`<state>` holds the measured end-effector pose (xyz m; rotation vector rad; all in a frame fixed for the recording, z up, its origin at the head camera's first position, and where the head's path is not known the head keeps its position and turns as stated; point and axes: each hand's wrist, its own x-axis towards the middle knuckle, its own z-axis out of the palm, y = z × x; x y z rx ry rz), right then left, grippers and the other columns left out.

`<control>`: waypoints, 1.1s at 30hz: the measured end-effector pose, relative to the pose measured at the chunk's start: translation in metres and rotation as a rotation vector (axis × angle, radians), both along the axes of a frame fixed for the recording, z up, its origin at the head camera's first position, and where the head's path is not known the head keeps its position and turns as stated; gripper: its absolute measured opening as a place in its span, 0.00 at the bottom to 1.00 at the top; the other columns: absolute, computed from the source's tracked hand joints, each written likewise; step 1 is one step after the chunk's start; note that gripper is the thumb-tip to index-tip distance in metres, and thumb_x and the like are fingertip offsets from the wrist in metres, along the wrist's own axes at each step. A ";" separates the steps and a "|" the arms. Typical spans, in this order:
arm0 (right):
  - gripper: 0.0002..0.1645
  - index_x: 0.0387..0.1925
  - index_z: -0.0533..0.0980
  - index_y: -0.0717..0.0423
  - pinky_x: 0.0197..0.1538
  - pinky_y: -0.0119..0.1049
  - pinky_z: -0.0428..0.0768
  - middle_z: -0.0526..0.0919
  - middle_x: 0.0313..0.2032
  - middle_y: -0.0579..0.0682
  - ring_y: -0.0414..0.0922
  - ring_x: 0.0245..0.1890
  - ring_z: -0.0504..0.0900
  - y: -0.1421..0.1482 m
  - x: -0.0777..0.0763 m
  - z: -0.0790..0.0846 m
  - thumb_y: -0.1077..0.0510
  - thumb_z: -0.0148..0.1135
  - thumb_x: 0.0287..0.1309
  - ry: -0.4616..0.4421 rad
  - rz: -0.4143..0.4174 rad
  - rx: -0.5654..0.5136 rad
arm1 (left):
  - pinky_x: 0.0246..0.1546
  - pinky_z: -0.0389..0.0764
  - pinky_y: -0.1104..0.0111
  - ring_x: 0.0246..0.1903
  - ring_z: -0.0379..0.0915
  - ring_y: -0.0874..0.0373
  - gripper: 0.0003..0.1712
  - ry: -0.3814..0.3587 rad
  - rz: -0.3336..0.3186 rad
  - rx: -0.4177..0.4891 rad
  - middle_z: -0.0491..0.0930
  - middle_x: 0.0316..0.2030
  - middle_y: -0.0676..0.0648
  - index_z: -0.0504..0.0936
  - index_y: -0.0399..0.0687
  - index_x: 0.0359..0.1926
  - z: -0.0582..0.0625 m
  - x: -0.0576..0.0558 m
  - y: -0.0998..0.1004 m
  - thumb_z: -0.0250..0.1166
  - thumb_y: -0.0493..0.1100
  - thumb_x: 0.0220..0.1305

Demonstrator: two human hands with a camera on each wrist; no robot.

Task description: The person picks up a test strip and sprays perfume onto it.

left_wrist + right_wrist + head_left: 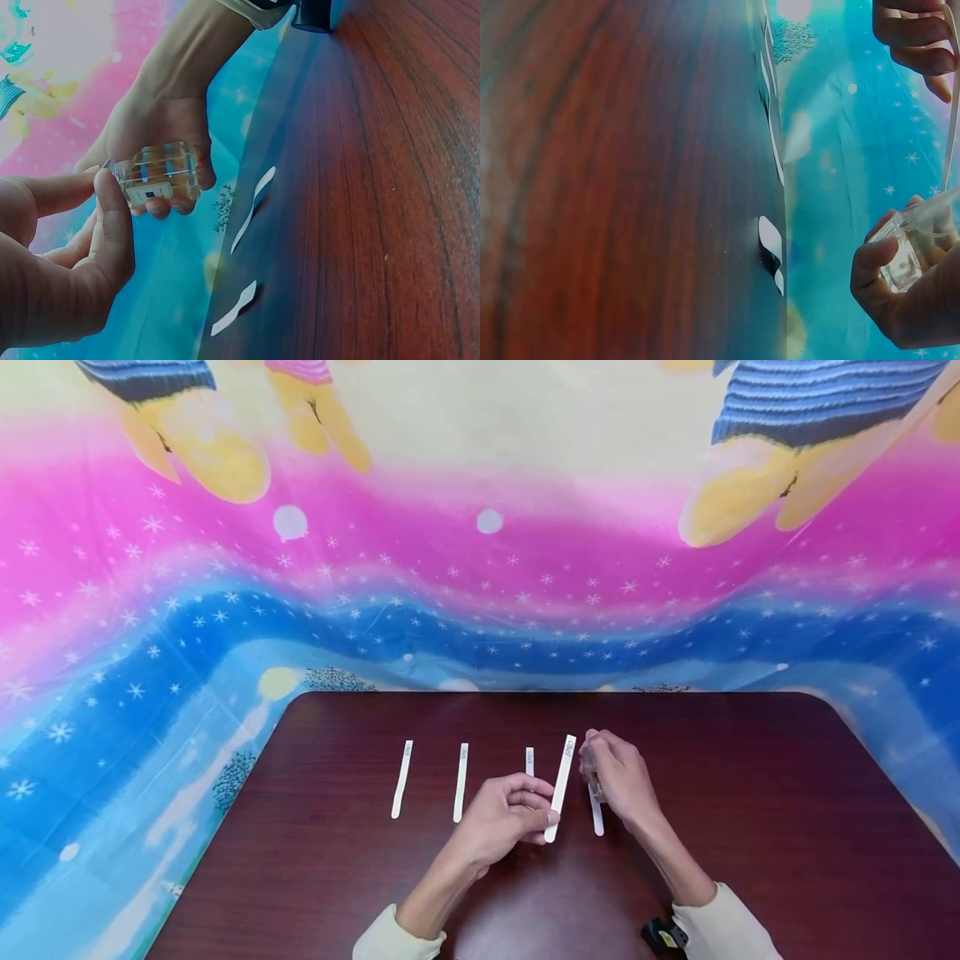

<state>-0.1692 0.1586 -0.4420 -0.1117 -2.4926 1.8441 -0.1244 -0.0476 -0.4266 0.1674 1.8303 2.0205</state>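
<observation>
Between thumb and fingers my left hand [495, 817] pinches a white paper test strip [561, 785] near its lower end, raised above the table and slightly tilted. The strip's upper end carries small dark writing. A small clear glass perfume bottle [161, 178] with a pale label is gripped by my right hand [628, 781], close to the right of the strip. In the right wrist view, the fingers wrap round the bottle [901, 262]. Under the right hand, another strip [597, 820] lies on the table, partly hidden. One more strip [529, 760] is partly covered by the left hand.
Two further paper strips, one at the far left [402, 781] and one beside it [461, 783], lie apart on the dark wooden table [300, 860]. Behind the table's back edge hangs a colourful printed cloth [420, 585]. A black device [663, 935] sits by the right sleeve.
</observation>
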 end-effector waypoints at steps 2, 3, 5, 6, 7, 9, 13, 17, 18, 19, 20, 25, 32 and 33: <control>0.26 0.36 0.77 0.64 0.19 0.35 0.70 0.77 0.21 0.51 0.43 0.18 0.71 0.000 0.000 0.000 0.45 0.48 0.81 0.001 -0.014 0.031 | 0.33 0.90 0.71 0.30 0.84 0.63 0.17 -0.001 -0.001 0.001 0.86 0.34 0.50 0.83 0.31 0.53 0.000 0.000 0.000 0.70 0.26 0.62; 0.26 0.37 0.77 0.64 0.19 0.34 0.70 0.76 0.20 0.51 0.42 0.18 0.71 0.000 0.000 0.001 0.46 0.49 0.80 0.000 -0.018 0.038 | 0.33 0.90 0.70 0.30 0.84 0.63 0.17 -0.002 -0.001 0.001 0.86 0.34 0.50 0.83 0.31 0.53 0.001 0.000 0.000 0.70 0.26 0.62; 0.25 0.37 0.77 0.65 0.19 0.34 0.70 0.75 0.18 0.50 0.42 0.17 0.70 0.000 -0.001 0.001 0.47 0.49 0.79 0.000 -0.028 0.048 | 0.33 0.90 0.70 0.30 0.84 0.63 0.17 -0.002 0.000 0.000 0.86 0.34 0.50 0.83 0.31 0.53 0.001 0.000 0.000 0.70 0.26 0.63; 0.24 0.36 0.77 0.64 0.18 0.34 0.70 0.75 0.18 0.50 0.42 0.16 0.70 0.000 -0.001 0.002 0.47 0.49 0.79 0.002 -0.034 0.051 | 0.33 0.90 0.70 0.30 0.84 0.63 0.17 -0.002 0.000 0.000 0.86 0.34 0.51 0.84 0.31 0.53 0.001 0.000 0.001 0.71 0.26 0.63; 0.24 0.36 0.77 0.64 0.18 0.35 0.70 0.74 0.17 0.50 0.42 0.16 0.70 0.000 -0.001 0.002 0.47 0.50 0.79 0.000 -0.039 0.052 | 0.33 0.90 0.70 0.29 0.84 0.63 0.17 -0.002 0.000 0.000 0.86 0.34 0.51 0.84 0.31 0.53 0.001 0.000 0.001 0.71 0.26 0.63; 0.23 0.37 0.78 0.63 0.18 0.35 0.71 0.75 0.18 0.51 0.41 0.15 0.71 0.000 -0.001 0.003 0.47 0.50 0.79 -0.002 -0.049 0.060 | 0.32 0.90 0.71 0.29 0.84 0.62 0.17 -0.004 -0.002 0.000 0.85 0.33 0.51 0.84 0.32 0.53 0.001 0.000 0.001 0.71 0.27 0.64; 0.26 0.39 0.80 0.61 0.21 0.36 0.75 0.82 0.24 0.54 0.43 0.20 0.75 0.001 -0.001 0.004 0.44 0.48 0.80 -0.010 -0.079 0.099 | 0.32 0.90 0.71 0.28 0.84 0.62 0.16 -0.006 -0.003 0.000 0.85 0.33 0.51 0.84 0.31 0.53 0.001 0.001 0.001 0.72 0.27 0.64; 0.26 0.41 0.79 0.61 0.22 0.36 0.76 0.84 0.28 0.53 0.43 0.22 0.76 0.002 0.000 0.005 0.45 0.45 0.81 -0.027 -0.080 0.056 | 0.32 0.90 0.70 0.29 0.84 0.63 0.17 -0.007 0.002 -0.001 0.85 0.33 0.51 0.84 0.31 0.53 0.000 0.001 0.001 0.71 0.26 0.63; 0.26 0.41 0.79 0.61 0.22 0.35 0.76 0.84 0.28 0.52 0.42 0.22 0.76 0.002 0.000 0.006 0.45 0.44 0.81 -0.030 -0.078 0.036 | 0.32 0.90 0.70 0.29 0.84 0.63 0.17 -0.007 0.002 -0.001 0.86 0.33 0.51 0.84 0.31 0.53 0.000 0.001 0.001 0.71 0.26 0.63; 0.25 0.42 0.79 0.60 0.22 0.35 0.76 0.83 0.28 0.50 0.42 0.23 0.76 0.002 0.001 0.006 0.46 0.43 0.82 -0.030 -0.073 0.017 | 0.33 0.90 0.70 0.29 0.84 0.63 0.17 -0.008 0.002 -0.001 0.86 0.33 0.51 0.84 0.31 0.53 0.000 0.001 0.001 0.71 0.26 0.63; 0.25 0.43 0.78 0.61 0.23 0.35 0.77 0.83 0.29 0.50 0.41 0.24 0.77 0.003 0.001 0.007 0.47 0.42 0.82 -0.033 -0.067 -0.007 | 0.32 0.90 0.71 0.29 0.84 0.63 0.17 -0.007 0.003 -0.001 0.86 0.33 0.51 0.83 0.31 0.53 0.000 0.001 0.001 0.71 0.26 0.63; 0.27 0.48 0.75 0.60 0.29 0.38 0.81 0.82 0.33 0.47 0.43 0.31 0.79 0.005 0.002 0.010 0.44 0.37 0.85 -0.053 -0.042 -0.088 | 0.32 0.90 0.71 0.30 0.84 0.63 0.17 -0.005 0.005 -0.003 0.86 0.33 0.51 0.83 0.30 0.53 -0.002 0.000 -0.001 0.69 0.25 0.63; 0.25 0.46 0.75 0.56 0.34 0.38 0.85 0.82 0.34 0.46 0.46 0.37 0.83 0.007 0.002 0.013 0.43 0.37 0.86 -0.088 -0.032 -0.173 | 0.31 0.90 0.71 0.30 0.84 0.63 0.17 -0.001 0.013 -0.012 0.86 0.33 0.50 0.83 0.30 0.54 -0.003 -0.002 -0.003 0.69 0.25 0.63; 0.25 0.45 0.75 0.54 0.34 0.38 0.85 0.83 0.34 0.46 0.45 0.37 0.83 0.008 0.002 0.014 0.43 0.37 0.86 -0.088 -0.032 -0.180 | 0.32 0.90 0.71 0.30 0.84 0.63 0.17 -0.001 0.013 -0.013 0.86 0.33 0.50 0.83 0.30 0.54 -0.003 -0.003 -0.003 0.69 0.25 0.63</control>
